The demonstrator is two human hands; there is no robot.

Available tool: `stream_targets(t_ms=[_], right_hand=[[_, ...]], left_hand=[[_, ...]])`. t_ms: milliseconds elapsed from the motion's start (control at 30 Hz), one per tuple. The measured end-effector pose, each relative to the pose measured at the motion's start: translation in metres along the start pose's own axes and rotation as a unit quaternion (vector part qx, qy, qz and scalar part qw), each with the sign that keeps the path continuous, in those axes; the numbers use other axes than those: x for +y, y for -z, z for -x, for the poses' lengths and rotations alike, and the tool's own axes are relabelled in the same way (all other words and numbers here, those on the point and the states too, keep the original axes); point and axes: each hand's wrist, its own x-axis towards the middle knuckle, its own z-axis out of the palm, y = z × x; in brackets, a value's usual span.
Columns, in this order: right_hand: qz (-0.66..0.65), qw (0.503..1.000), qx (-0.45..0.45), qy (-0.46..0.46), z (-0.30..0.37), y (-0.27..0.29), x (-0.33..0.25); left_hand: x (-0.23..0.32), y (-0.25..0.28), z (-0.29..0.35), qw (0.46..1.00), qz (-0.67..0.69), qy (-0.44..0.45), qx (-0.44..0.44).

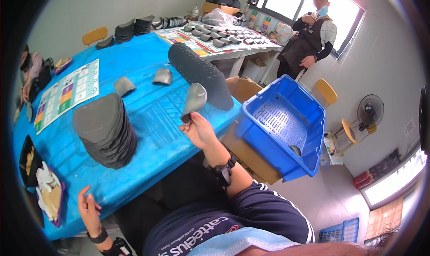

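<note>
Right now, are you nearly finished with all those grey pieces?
Hardly started, it seems. One grey curved piece lies in the blue plastic crate. My right hand holds another grey curved piece. A tall stack of dark grey pieces and two loose ones remain on the blue table.

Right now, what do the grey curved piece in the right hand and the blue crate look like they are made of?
The grey curved piece in the right hand looks like thin moulded fibreboard or stiffened fabric: matte, holding a cupped shape; the exact material is unclear. The blue crate looks like rigid plastic: glossy walls and a perforated floor.

Right hand (197, 129) holds a grey moulded piece (195, 100) above the blue table (152, 117).
</note>
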Motion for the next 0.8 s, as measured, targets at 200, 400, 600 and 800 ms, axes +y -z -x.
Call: stream_targets(t_ms=[200,400,600,800], right_hand=[[-0.005,1.000,0.003,0.005,0.0002,0.0002,0.0005],[-0.006,1.000,-0.002,0.006,0.0001,0.0019,0.0010],[-0.009,1.000,-0.002,0.006,0.0007,-0.0001,0.0009],[-0.002,1.000,-0.001,0.010,0.0002,0.0005,0.0001]], left_hand=[[0.0011,-0.0001,0.0007,1.000,-0.003,0.003,-0.005],[-0.0024,0.0019,-0.0006,1.000,-0.005,-0.002,-0.008],[-0.0003,0.0009,0.0007,1.000,-0.007,-0.002,-0.010],[-0.0014,-0.0006,-0.0004,1.000,-0.009,-0.006,-0.004]])
